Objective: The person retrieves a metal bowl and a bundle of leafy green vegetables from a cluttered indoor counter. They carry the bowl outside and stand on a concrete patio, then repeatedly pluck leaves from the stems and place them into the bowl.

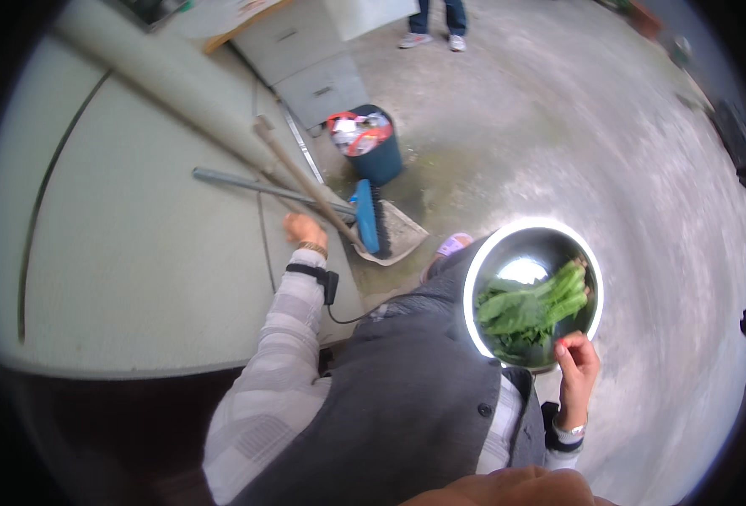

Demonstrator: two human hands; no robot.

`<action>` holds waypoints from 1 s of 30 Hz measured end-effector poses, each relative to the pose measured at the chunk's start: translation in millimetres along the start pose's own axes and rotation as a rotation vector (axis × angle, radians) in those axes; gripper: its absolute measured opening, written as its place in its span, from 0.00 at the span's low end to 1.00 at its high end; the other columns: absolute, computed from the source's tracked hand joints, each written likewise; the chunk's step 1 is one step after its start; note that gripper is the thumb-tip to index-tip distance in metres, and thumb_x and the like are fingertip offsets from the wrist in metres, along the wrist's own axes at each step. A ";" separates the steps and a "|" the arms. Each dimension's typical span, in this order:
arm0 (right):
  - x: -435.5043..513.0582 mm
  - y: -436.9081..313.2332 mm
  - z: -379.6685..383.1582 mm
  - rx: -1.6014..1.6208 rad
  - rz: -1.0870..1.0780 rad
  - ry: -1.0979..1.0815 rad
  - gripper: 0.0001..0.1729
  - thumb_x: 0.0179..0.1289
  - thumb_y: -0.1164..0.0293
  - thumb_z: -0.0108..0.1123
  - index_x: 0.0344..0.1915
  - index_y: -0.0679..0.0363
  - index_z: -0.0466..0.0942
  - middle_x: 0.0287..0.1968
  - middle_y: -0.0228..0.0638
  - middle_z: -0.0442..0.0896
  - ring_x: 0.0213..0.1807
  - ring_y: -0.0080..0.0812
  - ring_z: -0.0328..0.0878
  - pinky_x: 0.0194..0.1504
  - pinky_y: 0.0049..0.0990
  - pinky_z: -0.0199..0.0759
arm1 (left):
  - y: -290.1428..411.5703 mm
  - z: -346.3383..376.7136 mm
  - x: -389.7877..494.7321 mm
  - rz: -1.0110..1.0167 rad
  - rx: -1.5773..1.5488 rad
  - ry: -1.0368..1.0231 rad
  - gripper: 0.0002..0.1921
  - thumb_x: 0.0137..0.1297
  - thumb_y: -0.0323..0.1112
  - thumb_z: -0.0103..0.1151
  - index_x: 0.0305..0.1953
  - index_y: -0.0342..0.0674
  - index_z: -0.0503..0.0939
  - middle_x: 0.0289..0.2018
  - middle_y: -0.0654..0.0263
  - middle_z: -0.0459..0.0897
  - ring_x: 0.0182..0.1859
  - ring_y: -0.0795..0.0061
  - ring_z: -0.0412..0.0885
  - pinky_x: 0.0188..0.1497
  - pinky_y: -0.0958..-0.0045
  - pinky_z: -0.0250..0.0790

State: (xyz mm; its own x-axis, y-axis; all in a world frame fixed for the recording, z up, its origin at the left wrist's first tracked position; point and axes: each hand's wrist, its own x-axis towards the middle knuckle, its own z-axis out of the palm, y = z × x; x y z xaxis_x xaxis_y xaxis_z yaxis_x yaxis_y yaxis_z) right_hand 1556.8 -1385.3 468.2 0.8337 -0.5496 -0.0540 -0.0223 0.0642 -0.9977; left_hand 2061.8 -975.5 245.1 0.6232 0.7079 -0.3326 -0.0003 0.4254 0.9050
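My right hand [578,364] grips the near rim of a round stainless steel bowl [513,243], thumb on the inside. A bunch of leafy green vegetables [534,300] lies in the bowl, its pale cut stems towards the right side. The bowl is held at my right side, above the concrete floor. My left hand [305,229] hangs out to the left with curled fingers, in front of a pale panelled wall [152,234]. Nothing shows in it, but its palm side is hidden. Close by it stand the long handles of a broom [366,215] and a dustpan [408,229].
Ahead on the floor [525,152] stands a dark bin [379,166] filled with rubbish in a red-edged bag. Behind it is a grey drawer cabinet [319,85]. A person's legs [437,19] are at the top. A pipe [177,107] runs along the wall.
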 end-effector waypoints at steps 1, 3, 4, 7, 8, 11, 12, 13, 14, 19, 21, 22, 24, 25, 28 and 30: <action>-1.5 0.0 -0.2 0.023 0.012 0.041 0.03 0.63 0.81 0.59 0.35 0.63 0.75 0.34 0.25 0.74 0.35 0.16 0.68 0.38 0.16 0.61 | -11.1 -16.9 2.7 -0.072 0.135 -0.063 0.16 0.67 0.46 0.51 0.43 0.38 0.73 0.40 0.58 0.79 0.40 0.64 0.77 0.40 0.66 0.73; -5.7 -0.6 -2.9 0.027 0.024 0.100 0.03 0.63 0.80 0.59 0.35 0.63 0.75 0.35 0.25 0.74 0.36 0.16 0.68 0.38 0.16 0.62 | -28.6 -42.2 -9.5 0.012 0.776 -0.385 0.13 0.64 0.43 0.54 0.40 0.38 0.75 0.37 0.58 0.81 0.37 0.64 0.79 0.36 0.65 0.73; -9.3 -0.5 -3.7 0.058 0.027 0.133 0.02 0.64 0.79 0.59 0.35 0.63 0.75 0.35 0.25 0.75 0.36 0.16 0.69 0.38 0.16 0.63 | -30.1 -56.2 -22.9 0.495 1.537 -0.638 0.12 0.63 0.41 0.55 0.38 0.38 0.76 0.36 0.58 0.81 0.35 0.63 0.79 0.34 0.65 0.73; -22.8 6.2 -6.7 0.157 -0.034 0.276 0.02 0.66 0.78 0.59 0.37 0.62 0.75 0.36 0.25 0.75 0.37 0.15 0.70 0.39 0.17 0.65 | -39.3 -74.2 -92.5 1.046 1.901 -0.968 0.08 0.58 0.36 0.60 0.34 0.38 0.80 0.31 0.58 0.83 0.30 0.63 0.82 0.28 0.64 0.73; -28.8 9.8 -7.7 0.197 -0.063 0.345 0.02 0.66 0.77 0.59 0.38 0.62 0.75 0.36 0.25 0.75 0.38 0.16 0.71 0.40 0.17 0.66 | -55.1 -63.9 -126.2 0.283 1.342 -0.816 0.06 0.64 0.36 0.55 0.36 0.42 0.79 0.30 0.64 0.81 0.32 0.70 0.79 0.30 0.67 0.72; -50.1 24.3 -16.2 0.259 -0.132 0.557 0.03 0.67 0.77 0.59 0.39 0.63 0.75 0.37 0.26 0.77 0.38 0.17 0.74 0.41 0.18 0.70 | -56.7 -31.8 -200.4 -0.714 0.649 -0.837 0.05 0.69 0.38 0.54 0.40 0.46 0.76 0.27 0.73 0.75 0.31 0.80 0.72 0.30 0.72 0.67; -61.0 29.8 -20.9 0.277 -0.147 0.615 0.03 0.67 0.77 0.59 0.40 0.63 0.75 0.37 0.26 0.77 0.38 0.17 0.75 0.41 0.19 0.72 | -53.0 -22.5 -221.8 -0.677 0.666 -1.018 0.08 0.69 0.39 0.54 0.42 0.44 0.76 0.29 0.74 0.76 0.32 0.80 0.72 0.35 0.73 0.67; -70.1 34.5 -23.4 0.293 -0.093 0.703 0.04 0.67 0.76 0.59 0.40 0.63 0.76 0.37 0.27 0.78 0.37 0.18 0.76 0.41 0.19 0.73 | -44.6 -9.5 -235.7 -0.695 0.666 -1.186 0.10 0.72 0.42 0.51 0.44 0.43 0.75 0.34 0.71 0.79 0.37 0.77 0.75 0.41 0.73 0.69; -83.8 39.9 -27.7 0.315 -0.043 0.784 0.04 0.67 0.76 0.59 0.40 0.64 0.76 0.37 0.28 0.78 0.37 0.19 0.76 0.40 0.19 0.73 | -37.7 0.3 -253.1 -0.677 0.681 -1.275 0.13 0.73 0.45 0.49 0.45 0.42 0.75 0.38 0.69 0.80 0.40 0.75 0.76 0.42 0.73 0.69; -154.6 71.8 -45.7 0.446 0.025 1.191 0.07 0.67 0.71 0.60 0.42 0.60 0.73 0.36 0.30 0.79 0.34 0.22 0.78 0.39 0.23 0.76 | 1.5 42.6 -321.2 -0.551 0.731 -1.624 0.31 0.74 0.61 0.37 0.59 0.36 0.67 0.52 0.57 0.77 0.54 0.67 0.74 0.56 0.69 0.68; -179.6 89.4 -51.5 0.480 0.072 1.335 0.07 0.66 0.72 0.60 0.41 0.60 0.72 0.35 0.30 0.79 0.34 0.23 0.78 0.39 0.22 0.76 | 9.3 50.0 -344.1 -0.514 0.688 -1.735 0.34 0.74 0.63 0.35 0.62 0.36 0.65 0.55 0.55 0.74 0.56 0.65 0.73 0.58 0.68 0.67; -193.8 98.2 -52.2 0.501 0.068 1.394 0.07 0.66 0.72 0.60 0.40 0.60 0.72 0.35 0.30 0.79 0.33 0.23 0.79 0.38 0.21 0.77 | 12.5 51.4 -353.5 -0.499 0.676 -1.796 0.35 0.74 0.63 0.34 0.63 0.36 0.64 0.58 0.55 0.72 0.58 0.65 0.72 0.60 0.66 0.65; -222.1 117.6 -54.5 0.562 0.097 1.481 0.06 0.66 0.72 0.60 0.39 0.59 0.72 0.33 0.31 0.78 0.33 0.24 0.79 0.37 0.21 0.77 | 14.2 50.2 -368.6 -0.386 0.687 -1.862 0.35 0.74 0.63 0.33 0.64 0.36 0.63 0.59 0.55 0.70 0.59 0.65 0.71 0.61 0.66 0.64; -237.0 128.6 -54.6 0.590 0.086 1.507 0.06 0.66 0.72 0.59 0.39 0.59 0.72 0.33 0.31 0.78 0.33 0.24 0.78 0.37 0.22 0.77 | 13.6 48.2 -374.1 -0.341 0.642 -1.951 0.35 0.74 0.62 0.33 0.64 0.36 0.63 0.60 0.55 0.70 0.59 0.65 0.71 0.61 0.65 0.64; -278.0 168.2 -52.9 0.692 0.092 1.582 0.04 0.65 0.73 0.58 0.36 0.61 0.73 0.31 0.31 0.78 0.33 0.24 0.78 0.36 0.22 0.76 | 6.7 43.6 -381.2 -0.309 0.705 -1.931 0.25 0.75 0.45 0.46 0.64 0.34 0.63 0.58 0.58 0.72 0.58 0.69 0.71 0.60 0.70 0.64; -302.8 197.4 -53.2 0.774 0.133 1.608 0.03 0.65 0.74 0.57 0.35 0.61 0.73 0.31 0.31 0.78 0.33 0.25 0.77 0.36 0.23 0.76 | -0.6 43.5 -380.7 -0.318 0.693 -1.946 0.21 0.71 0.30 0.53 0.62 0.32 0.65 0.55 0.61 0.74 0.55 0.73 0.72 0.59 0.72 0.63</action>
State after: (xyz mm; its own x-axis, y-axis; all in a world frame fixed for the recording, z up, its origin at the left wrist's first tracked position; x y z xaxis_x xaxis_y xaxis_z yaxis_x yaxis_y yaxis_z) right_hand 1270.6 -1250.6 285.4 -0.4656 -0.6690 -0.5794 0.5948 0.2482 -0.7646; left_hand 1858.5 -1269.8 382.7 0.3667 -0.9007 -0.2329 0.1849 -0.1748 0.9671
